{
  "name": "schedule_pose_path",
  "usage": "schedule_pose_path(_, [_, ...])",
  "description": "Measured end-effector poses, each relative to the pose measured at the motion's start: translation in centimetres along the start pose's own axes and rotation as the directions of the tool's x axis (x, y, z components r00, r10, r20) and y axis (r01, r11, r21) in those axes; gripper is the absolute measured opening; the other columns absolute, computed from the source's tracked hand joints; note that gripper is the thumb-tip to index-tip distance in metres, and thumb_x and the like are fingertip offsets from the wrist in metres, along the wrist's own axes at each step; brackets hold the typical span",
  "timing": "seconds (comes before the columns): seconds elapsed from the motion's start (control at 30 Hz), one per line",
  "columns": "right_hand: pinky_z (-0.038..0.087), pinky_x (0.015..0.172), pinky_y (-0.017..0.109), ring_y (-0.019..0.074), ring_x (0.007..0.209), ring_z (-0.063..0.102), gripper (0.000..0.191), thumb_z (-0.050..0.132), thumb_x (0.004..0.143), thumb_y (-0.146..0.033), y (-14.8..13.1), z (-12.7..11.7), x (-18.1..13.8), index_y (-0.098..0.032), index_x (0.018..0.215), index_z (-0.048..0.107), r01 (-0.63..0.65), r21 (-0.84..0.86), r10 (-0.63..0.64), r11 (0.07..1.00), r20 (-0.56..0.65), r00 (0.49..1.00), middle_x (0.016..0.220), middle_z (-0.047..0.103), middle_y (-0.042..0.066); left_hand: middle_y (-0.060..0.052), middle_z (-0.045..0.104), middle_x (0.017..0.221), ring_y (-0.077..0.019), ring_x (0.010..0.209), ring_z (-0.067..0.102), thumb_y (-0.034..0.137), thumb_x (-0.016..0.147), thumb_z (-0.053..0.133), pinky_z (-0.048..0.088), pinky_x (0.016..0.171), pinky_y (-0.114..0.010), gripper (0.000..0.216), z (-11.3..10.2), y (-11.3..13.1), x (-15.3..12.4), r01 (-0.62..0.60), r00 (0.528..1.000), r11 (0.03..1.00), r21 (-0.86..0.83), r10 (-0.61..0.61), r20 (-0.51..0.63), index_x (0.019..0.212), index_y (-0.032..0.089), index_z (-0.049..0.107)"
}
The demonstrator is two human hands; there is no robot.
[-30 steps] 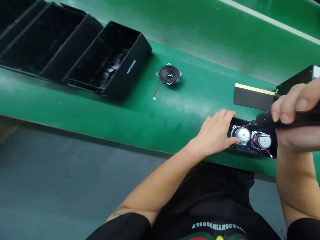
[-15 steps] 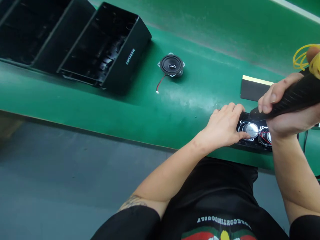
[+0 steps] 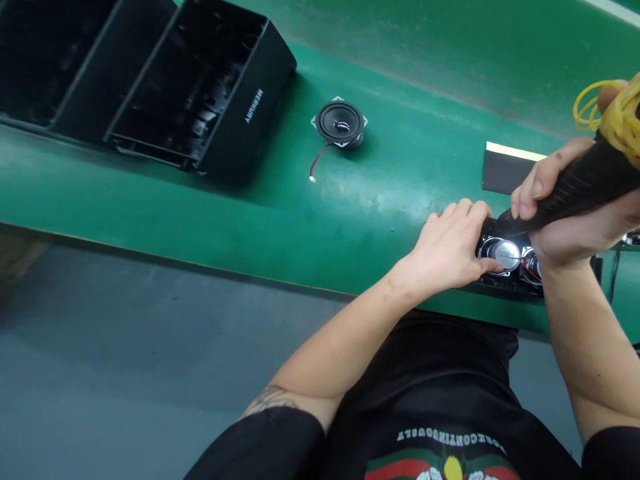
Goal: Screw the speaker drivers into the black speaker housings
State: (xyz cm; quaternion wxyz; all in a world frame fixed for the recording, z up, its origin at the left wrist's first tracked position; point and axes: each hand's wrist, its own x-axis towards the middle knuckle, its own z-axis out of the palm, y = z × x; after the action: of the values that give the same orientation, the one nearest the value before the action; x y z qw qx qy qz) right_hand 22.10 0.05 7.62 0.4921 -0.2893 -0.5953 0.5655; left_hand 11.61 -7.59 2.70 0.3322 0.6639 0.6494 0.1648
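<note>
My left hand (image 3: 453,250) rests on the left end of a small black speaker housing (image 3: 505,277) lying at the near edge of the green bench, fingers curled over its rim. Two silver-backed speaker drivers (image 3: 506,254) with red wires sit inside it. My right hand (image 3: 570,223) grips a black electric screwdriver (image 3: 575,187), its tip pointing down at the housing beside the left driver. Yellow coiled cord (image 3: 613,110) wraps the tool's upper end.
A loose speaker driver (image 3: 340,123) with a red wire lies on the green bench (image 3: 250,213). Open black plastic cases (image 3: 200,87) stand in a row at the far left. A flat black panel with a pale edge (image 3: 505,170) lies behind the housing.
The view shifted slightly right and down. My right hand tilted the screwdriver so its tip came down onto the housing. My left hand stayed on the housing's left end.
</note>
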Motion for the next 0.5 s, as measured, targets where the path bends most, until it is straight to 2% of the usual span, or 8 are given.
schedule_pose_path(0.1, [0.029, 0.032, 0.034, 0.0174, 0.037, 0.046, 0.083, 0.064, 0.07, -0.107, 1.1, -1.0, 0.9, -0.026, 0.055, 0.057, 0.107, 0.008, -0.108, 0.994, 0.055, 0.993, 0.048, 0.047, 0.001, -0.01, 0.062, 0.136, -0.0352, 0.13, 0.059, 0.053, 0.089, 0.089, 0.05, 0.104, -0.049, 0.069, 0.0, 0.0, 0.0, -0.001, 1.0, 1.0, 0.006, 0.001, -0.001, 0.136, 0.019, 0.052])
schedule_pose_path(0.23, [0.035, 0.029, 0.035, 0.0205, 0.037, 0.05, 0.07, 0.07, 0.078, -0.093, 2.6, -2.5, 1.6, -0.025, 0.062, 0.065, 0.153, 0.044, -0.159, 0.987, 0.204, 0.966, 0.051, 0.05, 0.001, -0.011, 0.061, 0.135, -0.0354, 0.128, 0.06, 0.055, 0.089, 0.088, 0.051, 0.102, -0.049, 0.069, 0.1, 0.0, -0.1, -0.006, 1.0, 1.0, 0.024, 0.006, -0.004, 0.135, 0.019, 0.051])
schedule_pose_path(0.3, [0.036, 0.03, 0.032, 0.0185, 0.037, 0.048, 0.068, 0.066, 0.082, -0.09, 2.9, -2.5, 1.4, -0.025, 0.062, 0.065, 0.194, 0.038, -0.198, 0.98, 0.193, 0.961, 0.052, 0.048, 0.0, -0.011, 0.061, 0.133, -0.0356, 0.127, 0.061, 0.056, 0.09, 0.087, 0.051, 0.1, -0.048, 0.068, 0.2, -0.1, 0.0, -0.008, 1.0, 0.999, 0.044, 0.009, -0.01, 0.133, 0.019, 0.051])
schedule_pose_path(0.37, [0.033, 0.03, 0.03, 0.0152, 0.035, 0.043, 0.069, 0.07, 0.08, -0.091, 3.0, -2.4, 0.9, -0.025, 0.06, 0.063, 0.207, 0.053, -0.212, 0.977, 0.15, 0.966, 0.052, 0.046, -0.001, -0.011, 0.062, 0.132, -0.0356, 0.126, 0.061, 0.057, 0.09, 0.087, 0.051, 0.1, -0.048, 0.067, 0.3, -0.1, 0.0, -0.007, 1.0, 0.998, 0.063, 0.008, -0.016, 0.132, 0.018, 0.051])
schedule_pose_path(0.43, [0.032, 0.03, 0.028, 0.0136, 0.035, 0.04, 0.069, 0.079, 0.073, -0.091, 3.2, -2.2, 0.5, -0.025, 0.061, 0.062, 0.165, 0.093, -0.176, 0.982, 0.118, 0.977, 0.054, 0.047, -0.002, -0.011, 0.062, 0.132, -0.0353, 0.125, 0.062, 0.056, 0.09, 0.087, 0.051, 0.1, -0.049, 0.066, 0.3, 0.0, 0.0, 0.0, 1.0, 0.997, 0.077, 0.001, -0.016, 0.131, 0.018, 0.051])
schedule_pose_path(0.5, [0.03, 0.031, 0.029, 0.0138, 0.035, 0.041, 0.067, 0.081, 0.071, -0.09, 3.5, -2.2, 0.2, -0.026, 0.063, 0.062, 0.114, 0.123, -0.132, 0.986, 0.144, 0.981, 0.053, 0.047, -0.003, -0.011, 0.062, 0.132, -0.0347, 0.125, 0.062, 0.054, 0.09, 0.087, 0.05, 0.101, -0.049, 0.065, 0.2, 0.1, 0.1, 0.007, 1.0, 0.996, 0.085, -0.006, -0.006, 0.13, 0.018, 0.05])
